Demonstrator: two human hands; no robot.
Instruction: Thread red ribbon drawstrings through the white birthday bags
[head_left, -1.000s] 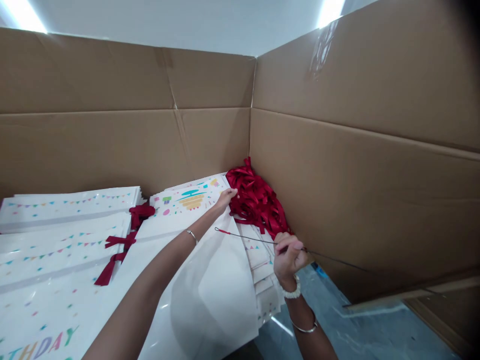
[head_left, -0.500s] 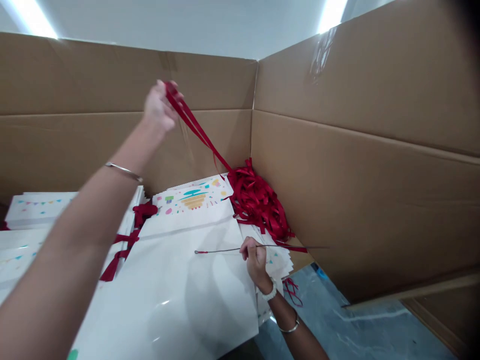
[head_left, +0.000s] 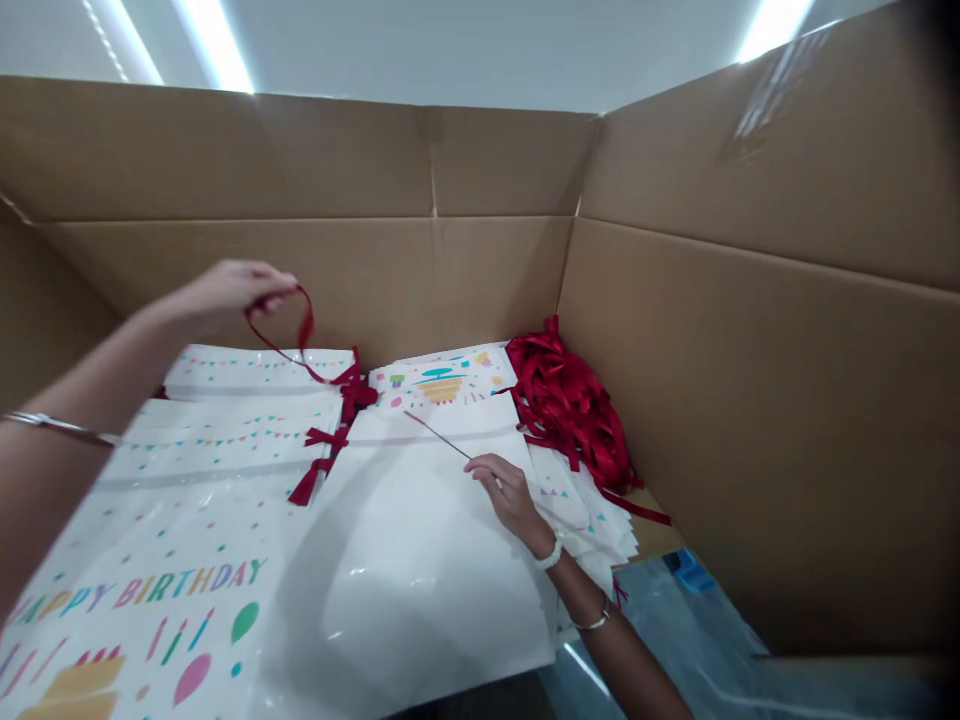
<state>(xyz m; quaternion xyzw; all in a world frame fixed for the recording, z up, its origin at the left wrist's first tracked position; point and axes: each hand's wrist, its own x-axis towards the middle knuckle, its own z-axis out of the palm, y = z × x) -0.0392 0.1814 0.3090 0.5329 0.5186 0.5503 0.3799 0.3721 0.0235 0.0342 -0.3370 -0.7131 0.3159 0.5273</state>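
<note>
On my head-cam feed the left hand is up over the bags, fingers pinched almost shut on a loop of red satin ribbon. The loop drops to a red bow at the edge of the left stack of white gift bags, printed HAPPY BIRTHDAY with bunting and balloons. Looks like the ribbon runs into that bow, can't fully tell from here. Right hand is low, fingers curled mostly closed around a thin dark wire rod, which angles up and away from the hand, its far tip over a big glossy white bag. That hand is right at the bag's edge, and I can't tell if it's touching. Cupcake-print bags lie beyond the rod tip, near the back wall of the cardboard box. Loose pile of red ribbons is in the box corner, just beside a smaller stack of white bags. White beaded bracelet on the right wrist, silver bangles on both forearms. Blue item on plastic sheeting bottom right, too unclear to name
</note>
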